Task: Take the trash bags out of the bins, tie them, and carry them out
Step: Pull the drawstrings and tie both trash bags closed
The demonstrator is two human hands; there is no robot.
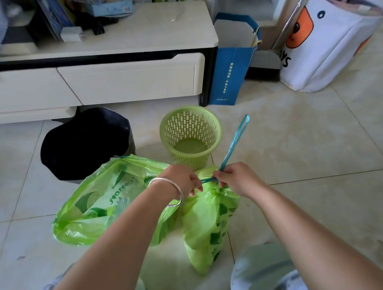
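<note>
Two green trash bags lie on the tiled floor in front of me. The smaller bag [206,224] stands gathered at its neck, where a blue drawstring [233,142] comes out. My left hand [182,179], with a silver bangle on the wrist, pinches one end of the drawstring at the neck. My right hand [237,177] grips the other strand, whose long loop sticks up to the right. The larger bag [104,202] lies on its side to the left. Behind them stand a green slotted bin [191,133] with no bag in it and a black bin [85,142].
A white TV cabinet [130,78] with drawers runs across the back. A blue paper bag [232,68] leans at its right end, and a white fabric basket [331,40] stands further right. My knees show at the bottom edge.
</note>
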